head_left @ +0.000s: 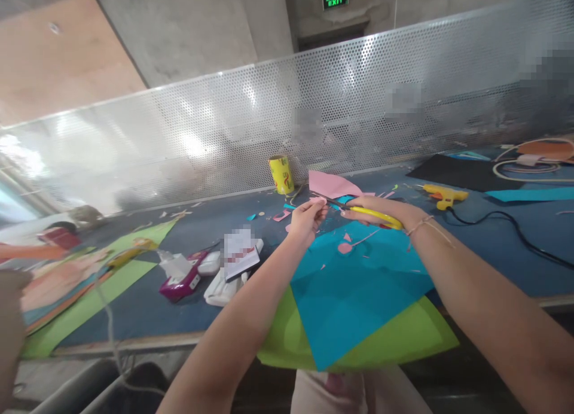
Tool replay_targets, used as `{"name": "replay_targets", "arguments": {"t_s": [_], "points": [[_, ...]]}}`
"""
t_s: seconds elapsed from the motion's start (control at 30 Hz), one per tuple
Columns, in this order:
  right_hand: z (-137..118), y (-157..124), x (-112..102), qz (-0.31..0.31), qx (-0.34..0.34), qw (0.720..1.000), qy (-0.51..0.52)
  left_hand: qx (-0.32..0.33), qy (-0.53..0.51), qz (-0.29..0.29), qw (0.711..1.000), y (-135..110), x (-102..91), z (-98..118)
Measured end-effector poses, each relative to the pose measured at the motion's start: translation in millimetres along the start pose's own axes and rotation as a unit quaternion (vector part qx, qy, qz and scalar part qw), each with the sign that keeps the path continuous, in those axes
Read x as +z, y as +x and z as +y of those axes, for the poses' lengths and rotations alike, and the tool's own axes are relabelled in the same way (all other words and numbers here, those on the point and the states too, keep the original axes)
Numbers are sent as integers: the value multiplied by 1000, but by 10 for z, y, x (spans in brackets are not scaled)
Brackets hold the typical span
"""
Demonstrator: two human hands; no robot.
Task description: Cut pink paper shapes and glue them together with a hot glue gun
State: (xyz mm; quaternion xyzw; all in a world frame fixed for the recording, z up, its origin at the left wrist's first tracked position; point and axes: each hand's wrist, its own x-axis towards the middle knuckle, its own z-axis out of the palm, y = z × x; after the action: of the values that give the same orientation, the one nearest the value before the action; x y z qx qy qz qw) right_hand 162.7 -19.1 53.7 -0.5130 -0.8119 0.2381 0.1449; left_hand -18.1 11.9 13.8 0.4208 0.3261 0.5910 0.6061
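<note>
My right hand (368,206) is closed around yellow-handled scissors (381,217), with the dark blades pointing left. At the blade tips, my left hand (309,219) pinches a small piece of pink paper (319,200), mostly hidden by the fingers. Below both hands lies a large blue sheet (354,300) over a green sheet (417,336) that overhangs the table edge. Pink scraps, including a rounded one (344,247), are scattered on the blue sheet. A larger pink sheet (332,183) lies just behind my hands.
Behind stands a yellow cylinder (281,174) against a perforated metal screen (201,133). To the right are a yellow glue gun (448,194) with a black cord and a black sheet (448,173). A purple power strip (182,284) sits left; another person's arm (11,330) shows at the left edge.
</note>
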Motion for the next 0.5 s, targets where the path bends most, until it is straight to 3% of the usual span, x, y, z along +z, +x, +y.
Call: {"name": "replay_targets", "arguments": {"t_s": [0.27, 0.5], "points": [[116, 138, 18, 2, 10, 1000, -15, -10, -11, -9, 1000, -5, 5, 12], [114, 87, 6, 22, 8, 999, -30, -3, -7, 12, 1000, 1, 9, 30]]}}
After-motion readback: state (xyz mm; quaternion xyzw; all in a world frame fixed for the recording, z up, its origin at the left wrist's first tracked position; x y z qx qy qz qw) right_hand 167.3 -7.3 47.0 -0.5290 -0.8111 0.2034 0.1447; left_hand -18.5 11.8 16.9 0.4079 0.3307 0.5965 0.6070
